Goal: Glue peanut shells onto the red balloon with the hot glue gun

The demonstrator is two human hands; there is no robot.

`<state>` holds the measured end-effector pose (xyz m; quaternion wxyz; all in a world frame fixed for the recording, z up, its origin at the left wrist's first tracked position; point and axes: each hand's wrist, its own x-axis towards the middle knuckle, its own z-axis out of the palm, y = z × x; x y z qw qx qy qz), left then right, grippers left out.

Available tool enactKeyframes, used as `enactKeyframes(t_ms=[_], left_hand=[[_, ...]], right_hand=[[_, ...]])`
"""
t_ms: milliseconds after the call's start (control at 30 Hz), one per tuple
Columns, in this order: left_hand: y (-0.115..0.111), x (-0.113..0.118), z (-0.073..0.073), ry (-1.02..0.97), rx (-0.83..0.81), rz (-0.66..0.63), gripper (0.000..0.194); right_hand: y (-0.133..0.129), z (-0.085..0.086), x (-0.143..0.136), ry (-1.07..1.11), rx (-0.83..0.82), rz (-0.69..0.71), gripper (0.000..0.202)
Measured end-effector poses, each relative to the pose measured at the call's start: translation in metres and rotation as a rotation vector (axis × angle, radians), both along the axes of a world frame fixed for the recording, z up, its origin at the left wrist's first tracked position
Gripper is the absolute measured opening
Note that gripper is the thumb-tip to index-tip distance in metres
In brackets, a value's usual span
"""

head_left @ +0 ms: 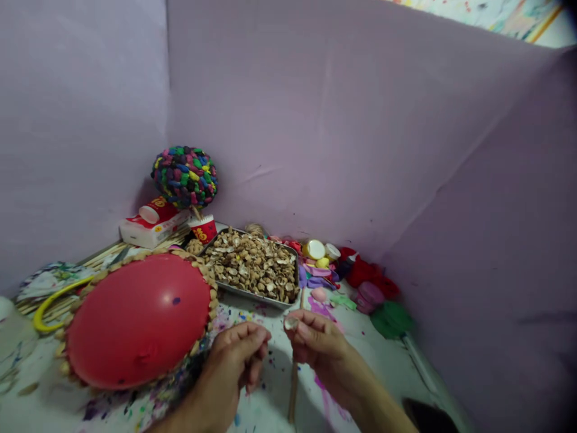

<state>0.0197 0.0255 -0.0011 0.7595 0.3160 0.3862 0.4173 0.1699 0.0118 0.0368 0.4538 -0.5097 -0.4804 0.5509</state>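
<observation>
My right hand (322, 344) pinches a small nutshell half (291, 323), pale hollow side showing, between thumb and fingers above the paint-spattered table (270, 385). Close to its left, my left hand (241, 355) is closed, thumb pressed against the curled fingers; whatever they hold, if anything, is hidden. Left of it lies a big red balloon (135, 325) edged with a band of brown shells (213, 300). Behind my hands stands a metal tray (256, 294) heaped with nutshells (255, 261). A thin wooden stick (293, 391) lies under my right hand.
Back left, a multicoloured ball (184, 177) on a stick rises from a red paper cup (204, 230), beside a tissue box (146, 231). A yellow ring (42, 316) lies far left. Loose balloons (320, 279), small tubs (314, 249) and something green (391, 319) sit right.
</observation>
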Motion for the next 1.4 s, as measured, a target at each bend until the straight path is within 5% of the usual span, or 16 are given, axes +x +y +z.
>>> enactKeyframes(t_ms=[133,300,700,967,1167,1400], left_hand=[[-0.002,-0.003,0.015,-0.025,-0.139,-0.163,0.029],[-0.008,-0.005,0.014,0.075,-0.112,-0.241,0.028],[-0.003,-0.010,0.018,0.350,0.069,-0.403,0.030],[-0.005,-0.007,0.015,0.067,-0.037,-0.375,0.026],[-0.007,-0.007,0.010,-0.099,-0.263,-0.372,0.020],[-0.009,-0.007,0.004,-0.168,-0.320,-0.393,0.019]], right_hand=[[-0.024,-0.016,-0.005,0.161,0.014,-0.028,0.029],[-0.028,-0.028,-0.012,0.116,0.078,-0.022,0.026],[-0.034,-0.024,-0.015,0.008,0.170,0.021,0.021],[-0.031,-0.034,-0.012,0.067,0.113,-0.145,0.022],[-0.032,-0.035,-0.014,0.081,0.126,-0.181,0.022],[-0.033,-0.034,-0.011,0.037,0.168,-0.172,0.018]])
